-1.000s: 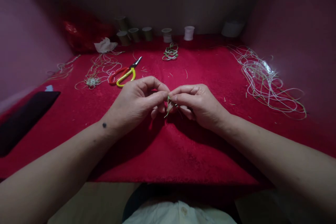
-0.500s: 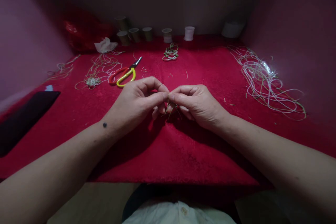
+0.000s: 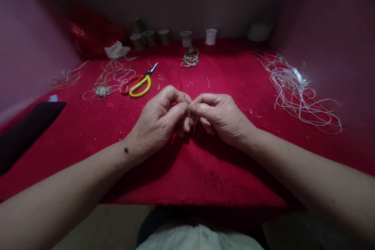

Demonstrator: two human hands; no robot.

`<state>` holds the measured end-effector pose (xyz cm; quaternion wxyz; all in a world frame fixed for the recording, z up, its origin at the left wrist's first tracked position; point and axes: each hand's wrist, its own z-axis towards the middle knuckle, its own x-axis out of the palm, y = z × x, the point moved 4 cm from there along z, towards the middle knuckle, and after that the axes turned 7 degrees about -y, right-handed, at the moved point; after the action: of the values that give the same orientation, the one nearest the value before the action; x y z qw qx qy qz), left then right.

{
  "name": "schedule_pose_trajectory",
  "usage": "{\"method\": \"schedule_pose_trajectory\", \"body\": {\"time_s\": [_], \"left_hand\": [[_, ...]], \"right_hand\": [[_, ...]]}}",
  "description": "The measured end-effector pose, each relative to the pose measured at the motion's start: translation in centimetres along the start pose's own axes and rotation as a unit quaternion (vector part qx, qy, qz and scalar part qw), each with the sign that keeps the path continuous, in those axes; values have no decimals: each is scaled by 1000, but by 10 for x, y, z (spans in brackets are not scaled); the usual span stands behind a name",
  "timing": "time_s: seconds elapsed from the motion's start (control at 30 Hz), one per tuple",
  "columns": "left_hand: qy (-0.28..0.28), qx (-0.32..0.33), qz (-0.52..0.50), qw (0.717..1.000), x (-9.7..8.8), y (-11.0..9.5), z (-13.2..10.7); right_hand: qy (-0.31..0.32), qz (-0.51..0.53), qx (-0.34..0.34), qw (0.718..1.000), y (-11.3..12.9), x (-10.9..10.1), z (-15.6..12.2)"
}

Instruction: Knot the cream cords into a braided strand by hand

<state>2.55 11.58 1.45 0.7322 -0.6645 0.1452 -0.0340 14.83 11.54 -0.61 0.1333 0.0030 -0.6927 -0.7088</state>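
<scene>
Thin green cord point(image 3: 191, 118) hangs in short strands between my fingertips, over the middle of the red cloth. My left hand point(image 3: 164, 115) pinches it between thumb and forefinger. From the other side my right hand point(image 3: 218, 115) pinches the same cord, its thumb tip almost against the left one. The fingers hide most of the piece, so its full shape does not show. Just beyond my left hand lie scissors point(image 3: 140, 86) with one red and one yellow handle, blades pointing away. A small knotted bundle of green and white cord point(image 3: 190, 58) rests farther back.
Loose white and green cords point(image 3: 293, 93) sprawl at the right, and another tangle point(image 3: 102, 90) at the left. Several thread spools point(image 3: 164, 37) line the back wall, with a white spool point(image 3: 211, 37) among them. A dark flat object point(image 3: 32, 133) lies at the left edge.
My left hand has shifted slightly right and turned, its wrist moving closer to the middle. The cord ends have swung a little right. My right hand has barely moved.
</scene>
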Motion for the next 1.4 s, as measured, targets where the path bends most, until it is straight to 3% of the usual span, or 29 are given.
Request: {"method": "schedule_pose_trajectory", "body": {"time_s": [0.17,0.33,0.53,0.7,0.97,1.17,1.4], "left_hand": [[17,-27,-13,999,-1,-1,1],[-1,-76,23,997,-12,1,4],[58,-132,38,989,-10,9,4],[77,-164,-8,983,-6,14,4],[-10,-123,13,992,-16,0,8],[-9,-128,-11,992,-17,3,8],[-95,-141,-142,975,-23,6,15]], "right_hand": [[-19,-12,5,1000,0,-2,0],[-66,-33,-8,997,0,-7,1],[-92,-59,-37,993,2,-9,2],[-90,-76,-45,992,2,-8,2],[-85,-71,-33,993,3,-7,0],[-81,-40,-18,996,0,-7,0],[-107,25,5,994,-2,-7,2]]}}
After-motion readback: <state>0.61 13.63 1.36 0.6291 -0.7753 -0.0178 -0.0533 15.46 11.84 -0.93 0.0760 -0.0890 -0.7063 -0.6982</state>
